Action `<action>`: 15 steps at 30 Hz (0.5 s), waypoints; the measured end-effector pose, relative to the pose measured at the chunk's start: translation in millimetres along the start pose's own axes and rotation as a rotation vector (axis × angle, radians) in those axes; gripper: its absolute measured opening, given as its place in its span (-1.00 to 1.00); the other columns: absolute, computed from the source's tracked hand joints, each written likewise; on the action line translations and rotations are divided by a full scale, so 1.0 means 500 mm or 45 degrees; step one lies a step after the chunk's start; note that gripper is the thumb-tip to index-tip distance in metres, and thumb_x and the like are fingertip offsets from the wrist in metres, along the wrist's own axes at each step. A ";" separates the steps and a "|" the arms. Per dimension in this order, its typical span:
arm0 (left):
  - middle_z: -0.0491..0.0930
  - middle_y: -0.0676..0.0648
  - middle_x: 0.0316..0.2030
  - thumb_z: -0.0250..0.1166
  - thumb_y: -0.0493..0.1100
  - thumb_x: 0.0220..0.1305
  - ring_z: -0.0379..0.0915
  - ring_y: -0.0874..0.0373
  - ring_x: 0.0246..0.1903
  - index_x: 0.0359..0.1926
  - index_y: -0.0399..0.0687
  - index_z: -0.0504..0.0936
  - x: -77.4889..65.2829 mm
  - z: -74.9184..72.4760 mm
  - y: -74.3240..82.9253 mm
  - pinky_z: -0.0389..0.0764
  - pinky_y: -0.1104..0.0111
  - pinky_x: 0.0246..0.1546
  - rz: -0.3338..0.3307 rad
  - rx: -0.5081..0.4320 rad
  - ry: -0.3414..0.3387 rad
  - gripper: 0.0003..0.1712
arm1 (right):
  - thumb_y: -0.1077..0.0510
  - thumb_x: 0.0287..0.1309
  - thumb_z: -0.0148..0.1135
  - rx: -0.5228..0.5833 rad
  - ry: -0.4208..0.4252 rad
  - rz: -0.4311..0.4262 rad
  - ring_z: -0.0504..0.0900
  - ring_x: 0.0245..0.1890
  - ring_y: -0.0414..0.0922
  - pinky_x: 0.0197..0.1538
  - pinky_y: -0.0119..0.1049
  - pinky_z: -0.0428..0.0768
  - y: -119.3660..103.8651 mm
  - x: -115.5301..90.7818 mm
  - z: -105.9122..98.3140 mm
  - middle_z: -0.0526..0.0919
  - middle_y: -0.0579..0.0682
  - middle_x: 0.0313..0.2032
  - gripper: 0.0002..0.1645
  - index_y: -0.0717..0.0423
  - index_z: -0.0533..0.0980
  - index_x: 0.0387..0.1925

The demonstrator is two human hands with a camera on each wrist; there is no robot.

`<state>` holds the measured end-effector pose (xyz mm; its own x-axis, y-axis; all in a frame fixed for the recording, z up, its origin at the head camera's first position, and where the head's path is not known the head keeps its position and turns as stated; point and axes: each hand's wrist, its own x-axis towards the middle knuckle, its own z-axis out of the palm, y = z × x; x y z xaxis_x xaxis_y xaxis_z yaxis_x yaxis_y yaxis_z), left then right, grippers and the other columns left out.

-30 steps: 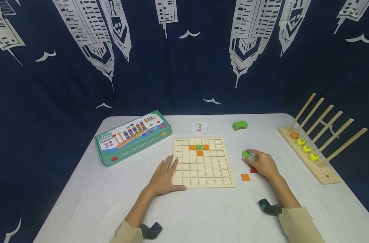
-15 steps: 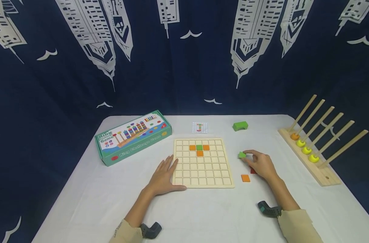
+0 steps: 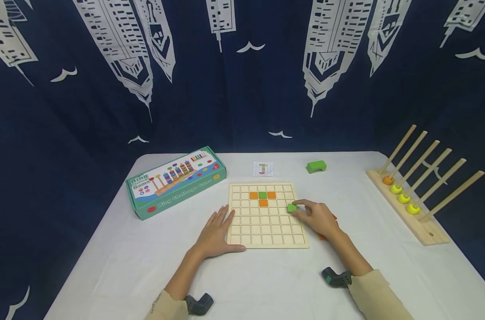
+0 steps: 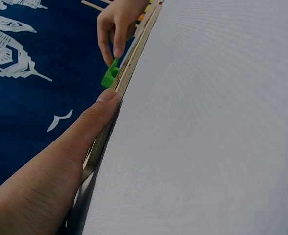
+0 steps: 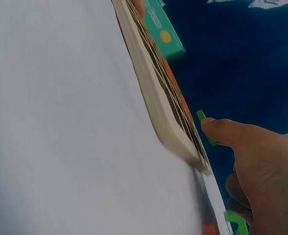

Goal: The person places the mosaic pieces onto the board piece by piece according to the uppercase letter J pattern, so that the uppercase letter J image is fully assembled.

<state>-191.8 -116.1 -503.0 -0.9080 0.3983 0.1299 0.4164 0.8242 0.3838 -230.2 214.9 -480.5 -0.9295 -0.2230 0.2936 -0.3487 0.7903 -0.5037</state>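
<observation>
My right hand [image 3: 317, 218] pinches a small green square tile [image 3: 292, 208] between thumb and fingers, over the right part of a wooden grid board [image 3: 262, 229]. In the right wrist view, the same green tile [image 5: 201, 115] shows beyond the thumb, above the board's edge. My left hand [image 3: 213, 234] rests at the board's lower left, fingers straight along the left edge and thumb at the front edge. Towards the board's top lie several tiles: orange ones [image 3: 253, 195] either side of a green one [image 3: 262, 195], and another orange one below it.
A small pattern card [image 3: 263, 169] lies behind the board, with a green arch block [image 3: 316, 166] to its right. A green game box [image 3: 176, 180] stands at left, a peg rack [image 3: 410, 211] at right. My right hand partly hides a red tile [image 3: 335, 217] and an orange tile [image 3: 321, 238].
My right hand has lifted the green tile from beside the red and orange tiles and carried it left over the board. The left hand has stayed in place.
</observation>
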 end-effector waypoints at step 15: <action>-0.16 -0.07 0.39 0.04 0.67 -0.34 -0.34 0.13 0.37 0.37 -0.04 0.01 0.000 0.000 0.001 -0.18 0.21 0.34 0.005 0.014 -0.009 0.34 | -0.15 -0.02 0.27 0.088 -0.104 -0.116 0.01 -0.78 -0.33 -0.69 -0.45 0.08 -0.068 0.039 0.070 0.12 -0.25 -0.85 -0.62 -0.11 0.57 -0.15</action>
<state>-191.8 -115.8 -502.6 -0.9060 0.4045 0.1249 0.4207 0.8268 0.3734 -240.7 163.8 -486.1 -0.8992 -0.3404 0.2749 -0.4372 0.7241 -0.5333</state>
